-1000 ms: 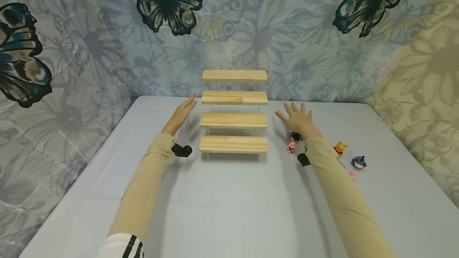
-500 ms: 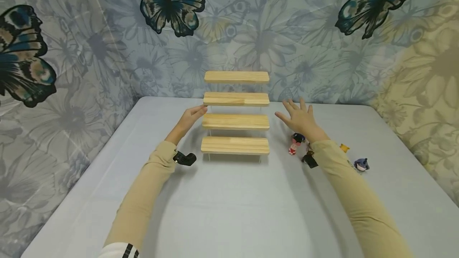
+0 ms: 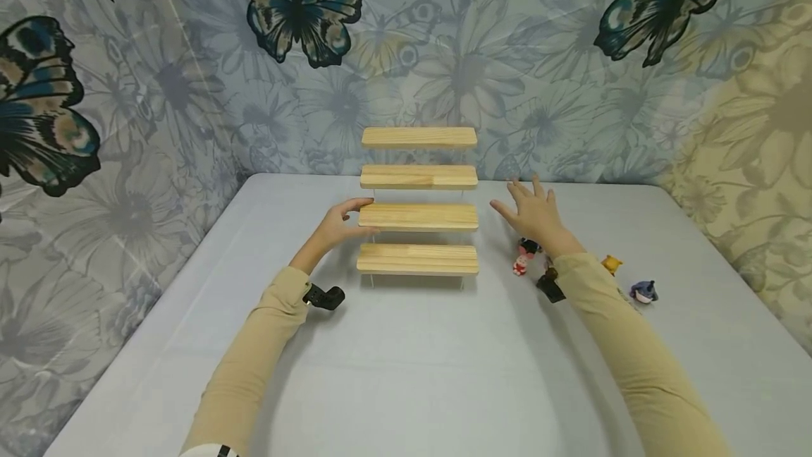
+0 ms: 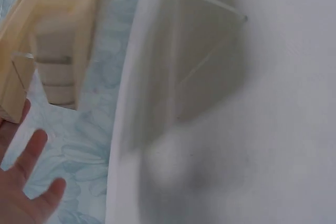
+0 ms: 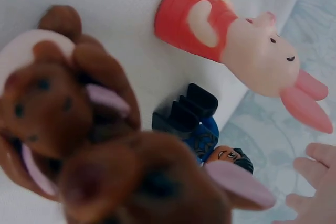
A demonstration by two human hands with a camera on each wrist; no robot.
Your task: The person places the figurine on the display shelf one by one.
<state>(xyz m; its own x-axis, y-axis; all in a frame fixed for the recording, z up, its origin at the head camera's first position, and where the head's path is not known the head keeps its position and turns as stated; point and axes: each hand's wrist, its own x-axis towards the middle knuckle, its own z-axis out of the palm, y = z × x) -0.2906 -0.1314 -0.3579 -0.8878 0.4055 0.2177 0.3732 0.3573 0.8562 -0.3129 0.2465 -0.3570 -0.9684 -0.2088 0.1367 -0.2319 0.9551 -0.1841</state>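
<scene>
A tiered wooden display stand [image 3: 419,216] has several pale boards on thin clear supports. My left hand [image 3: 336,228] holds the left end of its second board from the front, thumb and fingers on either side of it. In the left wrist view the board ends [image 4: 58,77] are blurred, and the other fingers spread apart below them. Right of the stand, my right hand [image 3: 536,216] is spread palm down and holds nothing. Beneath its wrist are a pink pig figurine [image 5: 252,45], a dark-haired mini figure [image 5: 199,121] and a brown figurine [image 5: 58,103] carrying a smaller one.
By the right sleeve are a yellow bear figurine [image 3: 612,264], partly hidden, and a blue donkey figurine [image 3: 643,292]. All stand on a white-covered table [image 3: 406,372]. Butterfly-patterned fabric [image 3: 539,97] hangs behind and at both sides.
My left hand has gone from beside the stand to the third board from the front, then down to the second. My right hand stays spread, barely shifted. The stand stays put.
</scene>
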